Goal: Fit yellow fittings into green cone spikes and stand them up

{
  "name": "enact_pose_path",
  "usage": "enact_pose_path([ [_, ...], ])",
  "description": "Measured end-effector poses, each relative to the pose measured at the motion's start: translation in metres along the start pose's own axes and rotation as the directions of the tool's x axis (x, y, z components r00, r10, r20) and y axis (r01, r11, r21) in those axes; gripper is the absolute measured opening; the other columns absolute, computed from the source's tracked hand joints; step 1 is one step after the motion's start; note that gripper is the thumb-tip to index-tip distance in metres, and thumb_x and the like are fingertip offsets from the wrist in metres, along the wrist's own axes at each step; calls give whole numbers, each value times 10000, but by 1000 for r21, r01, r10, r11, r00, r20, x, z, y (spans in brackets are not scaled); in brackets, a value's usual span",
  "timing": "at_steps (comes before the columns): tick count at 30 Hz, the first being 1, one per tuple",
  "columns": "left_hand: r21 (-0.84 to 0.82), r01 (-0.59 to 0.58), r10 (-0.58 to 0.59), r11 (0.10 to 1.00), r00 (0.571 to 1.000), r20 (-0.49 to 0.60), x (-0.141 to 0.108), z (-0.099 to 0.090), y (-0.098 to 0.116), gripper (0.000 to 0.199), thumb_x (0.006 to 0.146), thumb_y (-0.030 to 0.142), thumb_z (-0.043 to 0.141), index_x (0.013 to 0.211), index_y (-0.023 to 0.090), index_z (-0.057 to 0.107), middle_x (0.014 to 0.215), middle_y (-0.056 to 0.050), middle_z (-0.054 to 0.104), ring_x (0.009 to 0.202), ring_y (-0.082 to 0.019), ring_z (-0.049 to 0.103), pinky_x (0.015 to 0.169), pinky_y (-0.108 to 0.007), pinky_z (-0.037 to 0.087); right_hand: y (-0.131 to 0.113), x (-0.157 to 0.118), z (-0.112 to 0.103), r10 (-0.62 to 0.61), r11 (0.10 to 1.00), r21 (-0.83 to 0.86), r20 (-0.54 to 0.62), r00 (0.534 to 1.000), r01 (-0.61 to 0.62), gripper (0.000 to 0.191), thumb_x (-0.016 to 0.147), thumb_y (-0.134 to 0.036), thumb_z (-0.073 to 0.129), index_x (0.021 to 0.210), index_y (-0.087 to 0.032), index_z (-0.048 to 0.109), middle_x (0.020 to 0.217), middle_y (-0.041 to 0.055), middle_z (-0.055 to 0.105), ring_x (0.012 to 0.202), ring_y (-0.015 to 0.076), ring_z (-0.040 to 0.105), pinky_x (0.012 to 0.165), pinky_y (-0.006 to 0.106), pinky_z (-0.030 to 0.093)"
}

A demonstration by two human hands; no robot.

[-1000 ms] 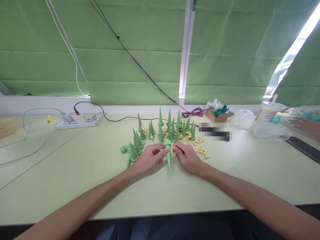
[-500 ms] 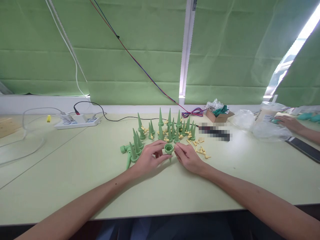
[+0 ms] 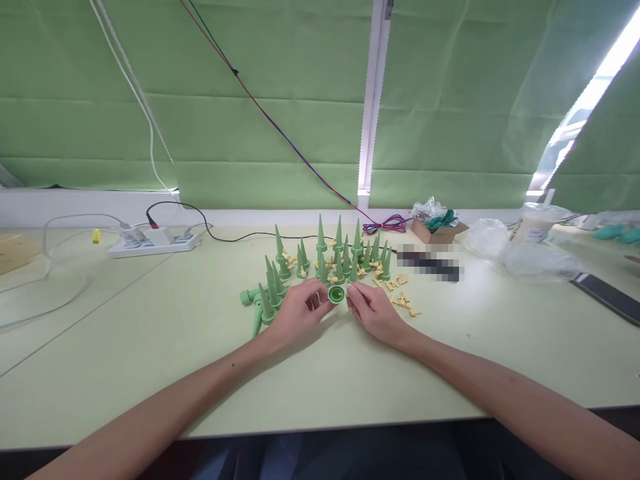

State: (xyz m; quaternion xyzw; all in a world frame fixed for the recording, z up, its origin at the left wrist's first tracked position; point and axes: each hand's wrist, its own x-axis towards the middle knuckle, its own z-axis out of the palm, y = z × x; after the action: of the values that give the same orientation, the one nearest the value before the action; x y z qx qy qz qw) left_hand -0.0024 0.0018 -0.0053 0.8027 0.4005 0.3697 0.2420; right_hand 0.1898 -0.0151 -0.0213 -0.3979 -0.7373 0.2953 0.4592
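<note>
A hollow green plastic spike (image 3: 337,294) is gripped in the fingers of my left hand (image 3: 300,310), its round open end turned toward me. Its pointed tip is out of sight. Close against the right side of the rim, my right hand (image 3: 375,310) is closed in a pinch; whatever its fingertips hold is too small to make out. Just beyond both hands stand several green cone spikes (image 3: 321,237), with small yellow plastic pieces (image 3: 303,271) on or among them. More loose yellow pieces (image 3: 403,301) lie beside my right hand.
Some green spikes (image 3: 258,313) lie on their sides at left. Further left sits a power strip (image 3: 154,245) with cables. Toward the back right are a cardboard box (image 3: 437,233), clear plastic bags (image 3: 543,262), a drink cup (image 3: 534,223) and a black phone (image 3: 607,297).
The held spike has tilted so its opening faces me more and its tip no longer shows. My left fingers have curled in closer. Another person's hand has mostly withdrawn at far right.
</note>
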Motion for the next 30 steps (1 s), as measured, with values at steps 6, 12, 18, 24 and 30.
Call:
enact_pose_path([
  [6, -322, 311, -221, 894, 932, 288, 1, 0, 0, 405, 917, 517, 510, 805, 144, 621, 541, 10, 540, 436, -98, 477, 411, -210, 343, 5, 0, 0, 3, 999, 36, -31, 1000, -2, 394, 1014, -465, 361, 718, -217, 440, 516, -51, 402, 474, 116, 361, 505, 258, 308],
  [12, -530, 422, -218, 736, 888, 404, 3, 0, 2, 525, 926, 615, 442, 827, 125, 602, 527, -19, 572, 376, -91, 473, 356, -201, 334, 4, 0, 0, -27, 1000, -3, 18, 999, 28, 379, 1010, -442, 372, 716, -217, 456, 537, -46, 422, 498, 120, 380, 526, 257, 319],
  [18, -499, 414, -216, 762, 887, 407, 2, -3, -1, 475, 899, 603, 514, 794, 143, 563, 527, -2, 571, 388, -77, 455, 378, -195, 324, 4, -1, -2, -59, 998, -28, 64, 996, 61, 325, 1014, -386, 368, 753, -215, 461, 562, -46, 441, 524, 124, 397, 564, 261, 326],
  [24, -355, 265, -152, 897, 937, 315, 0, -7, 1, 395, 882, 526, 579, 723, 167, 531, 531, 29, 535, 428, -78, 435, 438, -214, 341, 8, -2, -2, -81, 994, -66, 90, 993, 87, 328, 1017, -400, 353, 759, -218, 442, 578, -46, 427, 539, 128, 387, 570, 267, 312],
  [30, -175, 14, 10, 984, 991, 134, -2, -4, 3, 302, 895, 403, 601, 716, 161, 570, 745, 5, 507, 593, -93, 512, 520, -216, 411, 7, -1, -1, -72, 990, -116, 72, 995, 80, 391, 1013, -391, 353, 664, -217, 321, 573, -48, 348, 522, 121, 308, 542, 275, 263],
])
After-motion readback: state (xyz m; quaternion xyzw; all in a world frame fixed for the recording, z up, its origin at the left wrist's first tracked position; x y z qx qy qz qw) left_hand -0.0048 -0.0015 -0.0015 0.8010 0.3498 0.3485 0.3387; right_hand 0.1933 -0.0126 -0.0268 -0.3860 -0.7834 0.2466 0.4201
